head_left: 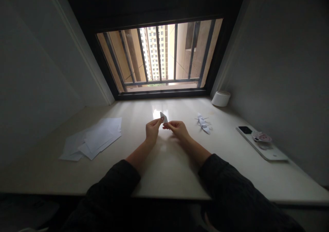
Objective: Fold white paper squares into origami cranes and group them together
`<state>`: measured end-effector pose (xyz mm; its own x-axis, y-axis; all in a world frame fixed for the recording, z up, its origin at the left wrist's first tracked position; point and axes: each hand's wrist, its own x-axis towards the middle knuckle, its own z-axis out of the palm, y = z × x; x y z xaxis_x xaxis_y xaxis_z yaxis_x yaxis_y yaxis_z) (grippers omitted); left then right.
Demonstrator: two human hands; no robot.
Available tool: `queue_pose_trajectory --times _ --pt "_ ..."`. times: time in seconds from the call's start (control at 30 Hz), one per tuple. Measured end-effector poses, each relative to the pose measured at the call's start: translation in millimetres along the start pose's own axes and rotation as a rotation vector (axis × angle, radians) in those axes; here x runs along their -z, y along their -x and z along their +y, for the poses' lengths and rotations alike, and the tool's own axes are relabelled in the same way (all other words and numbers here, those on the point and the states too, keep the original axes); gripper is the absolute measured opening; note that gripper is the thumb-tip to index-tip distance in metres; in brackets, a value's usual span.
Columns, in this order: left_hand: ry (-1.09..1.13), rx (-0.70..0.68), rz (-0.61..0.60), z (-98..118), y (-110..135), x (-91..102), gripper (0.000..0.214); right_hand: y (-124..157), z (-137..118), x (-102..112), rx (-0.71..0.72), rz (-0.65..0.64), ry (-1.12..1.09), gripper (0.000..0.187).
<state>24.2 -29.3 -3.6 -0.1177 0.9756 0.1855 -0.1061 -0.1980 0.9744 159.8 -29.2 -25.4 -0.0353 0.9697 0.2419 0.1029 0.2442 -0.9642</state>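
Window: a dark-framed window (159, 53) with metal bars (156, 53) fills the far end, with a high-rise block (153, 53) visible outside.

Table: a pale, glossy table (164, 177) runs from the window sill toward the person, between two grey walls (277, 71).

Arms: both forearms reach out over the table's near half from dark knit sleeves (113, 184).

Paper stack: loose white sheets (91, 139) lie overlapping and slightly fanned on the left of the table, well apart from the hands.

Right side: a white panel (262, 146) lies at an angle near the right edge, carrying a black phone (245, 130) and a small pink-and-white item (262, 137). A white cylinder (221, 98) stands in the far right corner.

Crane: a white paper crane (203, 124) lies on the table just right of the hands.

Hands: the left hand (153, 131) and right hand (179, 130) are held together above the table, not resting on it, with fingers nearly meeting. Both pinch the same small piece.

Folded paper: a narrow, pale folded paper (163, 117) stands up between the fingertips, above the table's middle. Its long axis tilts, with the pointed tip up and toward the window's left.
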Motion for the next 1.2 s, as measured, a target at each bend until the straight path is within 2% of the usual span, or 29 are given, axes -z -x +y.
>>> queue_pose_trajectory --times 0.13,0.2,0.4,0.5,0.67,0.83,1.07,1.2 --pt "0.006 0.004 -0.005 2 0 -1.0 0.03 1 -6 1 0.086 0.181 0.041 0.034" --pt "0.0 0.016 -0.025 1 0 -1.2 0.03 1 -9 2 0.12 0.223 0.01 0.033" --pt "0.065 -0.052 -0.165 -1 -1 -0.5 0.032 -1 -9 1 0.068 0.21 -0.091 0.034" --pt "0.059 -0.067 -0.156 -3 -2 0.1 0.031 0 -9 2 0.1 0.232 0.018 0.033" --pt "0.04 -0.053 -0.15 -3 -2 -0.1 0.031 5 -13 3 0.268 0.315 0.22 0.024" --pt "0.029 -0.029 -0.157 -5 -2 0.5 0.03 9 -17 4 0.356 0.325 0.36 0.018" --pt "0.05 -0.032 -0.174 -7 -5 1.8 0.029 8 -20 4 0.321 0.313 0.285 0.022" --pt "0.055 -0.03 -0.175 -5 -3 0.1 0.027 9 -20 3 0.333 0.325 0.313 0.02"
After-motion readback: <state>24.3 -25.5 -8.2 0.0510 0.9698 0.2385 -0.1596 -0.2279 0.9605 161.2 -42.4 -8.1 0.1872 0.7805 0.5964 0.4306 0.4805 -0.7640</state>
